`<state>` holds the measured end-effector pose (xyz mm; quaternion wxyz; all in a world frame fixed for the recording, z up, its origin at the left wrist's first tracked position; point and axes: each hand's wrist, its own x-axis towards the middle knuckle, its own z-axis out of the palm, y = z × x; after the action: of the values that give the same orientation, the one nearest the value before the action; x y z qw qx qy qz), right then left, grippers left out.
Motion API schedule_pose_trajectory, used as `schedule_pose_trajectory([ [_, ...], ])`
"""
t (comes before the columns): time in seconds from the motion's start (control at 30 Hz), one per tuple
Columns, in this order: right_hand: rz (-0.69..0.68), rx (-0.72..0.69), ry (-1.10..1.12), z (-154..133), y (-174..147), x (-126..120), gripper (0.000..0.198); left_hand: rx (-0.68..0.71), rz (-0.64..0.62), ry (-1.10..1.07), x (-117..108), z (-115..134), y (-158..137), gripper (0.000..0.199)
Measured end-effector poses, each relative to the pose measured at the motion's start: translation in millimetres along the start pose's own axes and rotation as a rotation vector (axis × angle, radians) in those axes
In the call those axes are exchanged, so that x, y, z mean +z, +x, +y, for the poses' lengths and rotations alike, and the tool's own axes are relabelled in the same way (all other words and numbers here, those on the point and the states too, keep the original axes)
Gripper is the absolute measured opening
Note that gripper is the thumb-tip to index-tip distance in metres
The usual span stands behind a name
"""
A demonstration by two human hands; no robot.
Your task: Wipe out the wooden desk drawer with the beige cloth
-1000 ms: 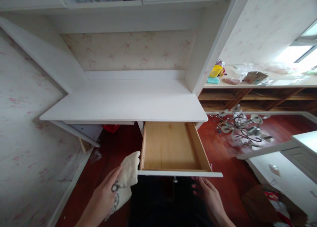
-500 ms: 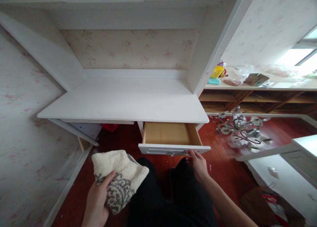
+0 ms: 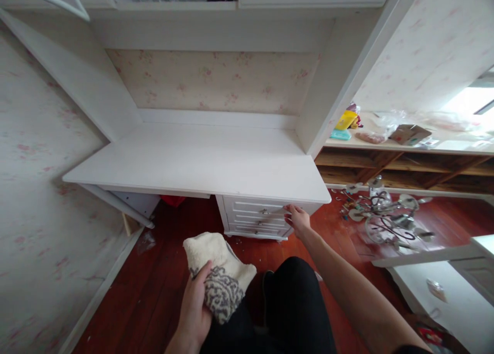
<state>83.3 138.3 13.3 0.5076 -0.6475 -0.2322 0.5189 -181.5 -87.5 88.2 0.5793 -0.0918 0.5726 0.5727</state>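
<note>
My left hand (image 3: 195,300) is closed around a folded cream towel (image 3: 210,248) with a dark grey scroll pattern, its thumb on top. The towel is held above the floor, in front of the desk. My right hand (image 3: 299,221) has its fingertips against the right side of the top drawer (image 3: 247,208), the fingers slightly bent and apart. That drawer is pushed in, and its small metal knob (image 3: 265,211) shows left of my fingers. Lower drawers (image 3: 243,229) sit beneath it, under the white desk (image 3: 200,156).
A chandelier (image 3: 389,215) lies on the red wooden floor to the right. Bags and a box (image 3: 409,134) rest on a low shelf unit (image 3: 347,158) by the wall. White furniture (image 3: 436,292) stands at lower right. A cabinet door (image 3: 50,1) hangs at upper left.
The top drawer, pulled out before, is now in. My right hand has moved forward with it, off the drawer's upper edge. The towel in my left hand has shifted right in view.
</note>
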Motion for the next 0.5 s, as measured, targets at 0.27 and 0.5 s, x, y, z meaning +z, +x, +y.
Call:
schedule_pose_trajectory([
  [0.27,-0.130,-0.011,-0.113,-20,-9,-4,0.017,0.141,-0.007,-0.025,23,-2,27,0.051],
  [0.5,-0.056,-0.408,-0.363,-97,10,-31,0.035,0.239,-0.092,-0.141,90,-8,62,0.043],
])
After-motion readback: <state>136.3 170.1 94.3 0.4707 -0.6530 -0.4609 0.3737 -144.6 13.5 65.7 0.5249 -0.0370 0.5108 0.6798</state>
